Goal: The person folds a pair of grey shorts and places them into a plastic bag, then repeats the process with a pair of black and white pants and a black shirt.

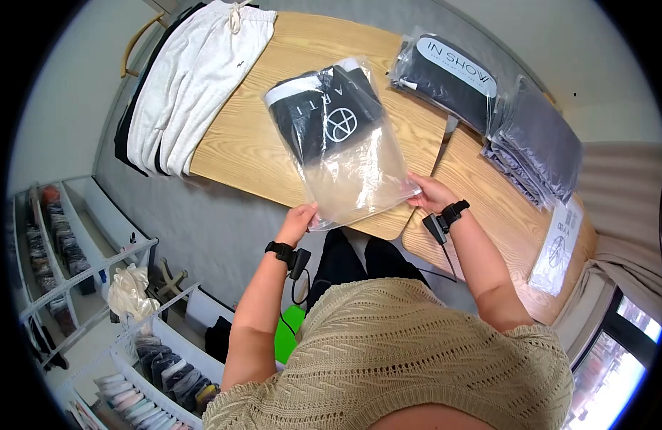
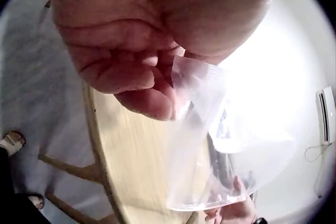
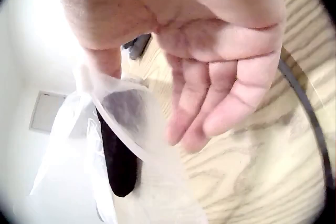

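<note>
A clear plastic bag with white lettering and a round logo lies over the wooden table. Folded dark clothing with a white band fills its far half; the near half is slack. My left hand pinches the near left corner of the bag, and the left wrist view has the film running out from between thumb and fingers. At the near right corner my right hand holds the edge. In the right wrist view the thumb lies against the film, with the other fingers bent loosely beside it.
Light grey sweatpants lie atop dark clothes at the table's left end. Bagged dark clothing and a stack of purple-grey packages sit at the right, near a flat printed bag. Storage bins stand at lower left.
</note>
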A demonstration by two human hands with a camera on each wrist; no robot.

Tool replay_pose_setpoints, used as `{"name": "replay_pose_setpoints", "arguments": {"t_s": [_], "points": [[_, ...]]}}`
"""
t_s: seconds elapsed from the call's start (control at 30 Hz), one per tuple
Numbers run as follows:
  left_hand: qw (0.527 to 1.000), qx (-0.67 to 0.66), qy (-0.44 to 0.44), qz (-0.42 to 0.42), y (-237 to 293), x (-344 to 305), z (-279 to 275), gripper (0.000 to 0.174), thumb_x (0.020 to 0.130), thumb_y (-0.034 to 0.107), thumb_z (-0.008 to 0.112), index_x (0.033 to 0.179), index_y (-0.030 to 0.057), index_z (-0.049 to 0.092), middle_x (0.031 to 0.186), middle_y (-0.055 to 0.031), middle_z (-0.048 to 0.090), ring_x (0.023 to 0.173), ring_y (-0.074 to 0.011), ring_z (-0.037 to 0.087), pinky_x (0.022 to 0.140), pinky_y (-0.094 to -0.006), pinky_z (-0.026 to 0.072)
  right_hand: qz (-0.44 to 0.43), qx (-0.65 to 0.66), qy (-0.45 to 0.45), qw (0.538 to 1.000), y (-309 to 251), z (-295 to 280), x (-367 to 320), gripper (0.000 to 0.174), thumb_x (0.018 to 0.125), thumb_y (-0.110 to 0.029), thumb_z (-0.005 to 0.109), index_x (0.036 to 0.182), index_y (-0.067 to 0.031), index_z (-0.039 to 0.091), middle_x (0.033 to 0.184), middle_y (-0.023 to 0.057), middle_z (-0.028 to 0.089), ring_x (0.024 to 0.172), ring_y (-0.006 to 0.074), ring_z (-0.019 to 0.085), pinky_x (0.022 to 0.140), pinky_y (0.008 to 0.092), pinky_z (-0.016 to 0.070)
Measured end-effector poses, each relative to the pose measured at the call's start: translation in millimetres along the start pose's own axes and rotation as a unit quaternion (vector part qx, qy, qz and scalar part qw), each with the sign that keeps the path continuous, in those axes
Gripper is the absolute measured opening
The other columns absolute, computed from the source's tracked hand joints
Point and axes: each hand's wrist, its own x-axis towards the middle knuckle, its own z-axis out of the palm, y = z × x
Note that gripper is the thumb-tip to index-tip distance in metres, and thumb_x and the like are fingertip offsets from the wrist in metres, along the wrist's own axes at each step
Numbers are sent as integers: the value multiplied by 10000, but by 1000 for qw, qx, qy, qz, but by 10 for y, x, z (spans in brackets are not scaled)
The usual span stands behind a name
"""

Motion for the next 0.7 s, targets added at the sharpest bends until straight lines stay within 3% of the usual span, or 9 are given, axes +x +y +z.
{"name": "replay_pose_setpoints", "arguments": {"t_s": [0.03,0.1,0.23,0.3,0.33,0.37,0.43,0.5,0.7], "points": [[999,-26,27,6,48,-53,8,271,892,352,571,810,98,616,691,29,567,594,-73,483,547,-216,381,-6,0,-4,1000,11,-34,6,331,895,-318,602,1026,-14,600,892,73,624,699,108,582,629,237,500],[997,-49,57,17,145,-176,-1,265,889,343,579,757,115,600,658,40,552,559,-67,471,518,-210,368,-65,-29,-97,993,41,-117,-6,248,901,-281,589,931,-37,618,808,46,614,656,90,561,567,217,478],[970,-183,139,77,716,-571,-151,238,892,248,583,689,129,542,615,40,509,524,-65,458,467,-211,339,-127,-72,-54,988,-280,-110,-301,200,906,-227,568,821,-51,610,724,17,584,617,78,530,535,207,444],[965,-199,100,136,1001,-770,-328,252,883,279,595,696,111,569,625,27,528,532,-68,474,474,-206,353,-204,-82,-38,975,-535,74,-671,198,904,-189,553,766,-53,594,688,14,568,598,71,511,516,191,407],[955,-218,112,169,1190,-868,-354,252,891,256,587,688,108,564,603,28,510,517,-70,464,467,-209,346,-242,-53,-81,965,-648,152,-831,186,900,-168,543,762,-54,592,685,13,560,594,77,502,522,190,394],[943,-236,124,200,1387,-973,-369,254,898,233,578,680,106,560,581,29,492,503,-72,453,461,-212,339,-285,-48,-65,955,-779,302,-1079,181,900,-154,532,757,-59,592,681,10,554,595,78,488,534,198,389],[928,-255,70,261,1771,-1175,-435,268,914,216,560,668,117,527,553,36,458,468,-65,424,432,-201,315,-374,-43,-113,920,-1021,436,-1406,196,905,-150,534,734,-61,572,670,0,537,596,73,475,553,201,384],[915,-309,-10,261,2160,-1385,-382,283,928,207,539,661,128,489,537,43,431,442,-56,399,404,-191,300,-394,13,-76,916,-1187,598,-1728,188,906,-172,557,749,-70,568,653,-10,542,575,66,471,542,199,382],[904,-374,-50,201,2482,-1349,-185,254,934,220,527,700,123,497,535,20,474,421,-75,409,393,-189,318,-392,92,-74,912,-1284,524,-2030,174,894,-179,557,753,-79,578,628,-13,542,536,66,465,489,192,353]]}}
